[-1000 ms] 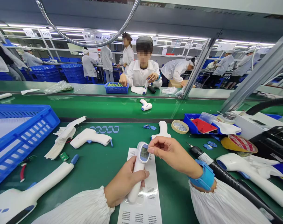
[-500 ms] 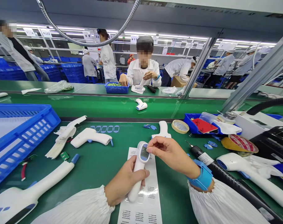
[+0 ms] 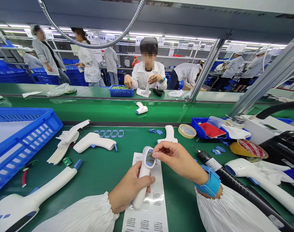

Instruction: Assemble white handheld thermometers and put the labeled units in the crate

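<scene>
My left hand (image 3: 131,187) is wrapped round the handle of a white forehead thermometer (image 3: 141,190), held upright with its small screen (image 3: 150,159) facing me. Pinched together, the fingertips of my right hand (image 3: 172,156) touch the right edge of the screen; whatever lies between them is hidden. Under the thermometer lies a sheet of printed labels (image 3: 156,212). Just behind my right hand, another white thermometer (image 3: 169,132) rests on the green bench.
At left are a blue crate (image 3: 47,129), an opened white casing (image 3: 66,141) and more thermometers (image 3: 91,141). To the right lie an electric screwdriver (image 3: 209,162), a tray of small screws (image 3: 187,130) and a blue bin (image 3: 197,127). A co-worker (image 3: 149,71) sits opposite, across a green conveyor belt (image 3: 100,109).
The thermometer on the belt has shifted slightly left. In the background at left, walking people have changed position. Both my hands and the held thermometer look unmoved.
</scene>
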`<act>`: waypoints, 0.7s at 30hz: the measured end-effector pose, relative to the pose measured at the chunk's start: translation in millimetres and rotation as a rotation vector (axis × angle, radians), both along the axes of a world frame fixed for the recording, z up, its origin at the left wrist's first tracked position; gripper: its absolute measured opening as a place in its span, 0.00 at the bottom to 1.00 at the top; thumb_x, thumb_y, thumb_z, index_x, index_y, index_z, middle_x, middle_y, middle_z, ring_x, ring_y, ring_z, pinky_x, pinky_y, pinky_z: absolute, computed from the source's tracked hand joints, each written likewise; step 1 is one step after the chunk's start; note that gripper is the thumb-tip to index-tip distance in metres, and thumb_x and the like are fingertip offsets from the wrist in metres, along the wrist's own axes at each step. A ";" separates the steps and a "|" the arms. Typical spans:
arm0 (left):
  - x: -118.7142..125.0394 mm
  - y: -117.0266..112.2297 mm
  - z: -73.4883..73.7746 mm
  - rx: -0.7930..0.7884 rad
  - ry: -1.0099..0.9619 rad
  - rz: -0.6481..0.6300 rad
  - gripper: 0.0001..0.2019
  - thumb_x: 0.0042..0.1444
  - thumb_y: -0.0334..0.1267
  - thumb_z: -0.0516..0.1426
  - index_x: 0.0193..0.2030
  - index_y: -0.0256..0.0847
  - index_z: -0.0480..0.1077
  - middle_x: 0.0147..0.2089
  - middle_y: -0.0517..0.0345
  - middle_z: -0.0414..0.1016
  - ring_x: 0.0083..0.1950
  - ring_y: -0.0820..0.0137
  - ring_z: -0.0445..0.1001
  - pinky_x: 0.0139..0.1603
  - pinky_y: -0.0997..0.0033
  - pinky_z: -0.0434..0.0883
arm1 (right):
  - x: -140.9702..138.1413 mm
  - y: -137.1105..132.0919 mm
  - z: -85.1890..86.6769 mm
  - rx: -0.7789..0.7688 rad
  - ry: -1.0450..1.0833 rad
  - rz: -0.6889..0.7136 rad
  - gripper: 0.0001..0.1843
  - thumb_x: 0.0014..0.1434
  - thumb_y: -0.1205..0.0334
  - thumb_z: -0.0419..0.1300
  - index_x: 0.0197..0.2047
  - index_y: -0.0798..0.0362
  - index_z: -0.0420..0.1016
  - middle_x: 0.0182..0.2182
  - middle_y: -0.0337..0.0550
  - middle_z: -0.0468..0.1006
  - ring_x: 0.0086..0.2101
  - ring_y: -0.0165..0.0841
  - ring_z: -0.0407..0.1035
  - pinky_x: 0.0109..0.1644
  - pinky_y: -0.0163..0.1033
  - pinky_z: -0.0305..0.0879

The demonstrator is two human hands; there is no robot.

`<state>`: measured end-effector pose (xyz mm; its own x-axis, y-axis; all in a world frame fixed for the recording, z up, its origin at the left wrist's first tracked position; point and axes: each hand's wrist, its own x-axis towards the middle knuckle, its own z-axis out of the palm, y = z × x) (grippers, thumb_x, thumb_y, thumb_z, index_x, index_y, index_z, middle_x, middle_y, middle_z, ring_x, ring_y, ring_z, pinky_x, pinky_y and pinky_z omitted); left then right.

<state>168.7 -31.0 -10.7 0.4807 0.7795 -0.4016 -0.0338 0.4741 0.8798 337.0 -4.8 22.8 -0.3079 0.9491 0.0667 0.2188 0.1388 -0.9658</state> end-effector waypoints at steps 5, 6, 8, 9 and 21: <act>-1.0 0.9 -0.9 0.009 -0.001 -0.005 0.11 0.49 0.31 0.56 0.39 0.38 0.60 0.27 0.66 0.63 0.22 0.80 0.61 0.25 0.76 0.61 | -0.3 -0.3 -0.5 -0.012 0.007 -0.001 0.05 0.55 0.61 0.60 0.30 0.54 0.72 0.27 0.38 0.72 0.28 0.28 0.63 0.33 0.35 0.61; -1.3 1.1 -1.1 0.008 0.002 -0.005 0.10 0.49 0.31 0.56 0.39 0.38 0.60 0.27 0.66 0.63 0.22 0.80 0.61 0.25 0.77 0.61 | -0.3 -0.5 -0.2 -0.015 0.011 0.000 0.05 0.55 0.61 0.60 0.30 0.54 0.72 0.27 0.38 0.72 0.28 0.28 0.63 0.33 0.35 0.61; -1.7 1.1 -1.2 0.004 0.006 0.000 0.11 0.49 0.31 0.56 0.39 0.38 0.60 0.27 0.66 0.63 0.22 0.80 0.61 0.24 0.77 0.61 | 0.1 -0.9 0.7 -0.021 0.021 0.003 0.05 0.55 0.61 0.60 0.30 0.54 0.72 0.27 0.37 0.72 0.28 0.28 0.63 0.32 0.34 0.60; -1.6 1.1 -1.2 0.004 0.005 -0.001 0.10 0.49 0.31 0.56 0.39 0.38 0.60 0.27 0.66 0.63 0.22 0.80 0.61 0.24 0.77 0.61 | 0.3 -1.0 1.4 -0.025 0.026 0.005 0.05 0.55 0.61 0.60 0.30 0.54 0.72 0.27 0.37 0.71 0.28 0.28 0.63 0.32 0.34 0.60; -0.6 0.0 1.3 -0.010 -0.003 0.004 0.11 0.48 0.32 0.57 0.39 0.38 0.61 0.27 0.66 0.63 0.22 0.80 0.61 0.24 0.76 0.61 | -1.0 -8.0 14.0 -0.095 0.052 0.042 0.06 0.52 0.61 0.62 0.27 0.53 0.72 0.24 0.36 0.71 0.26 0.28 0.64 0.30 0.33 0.62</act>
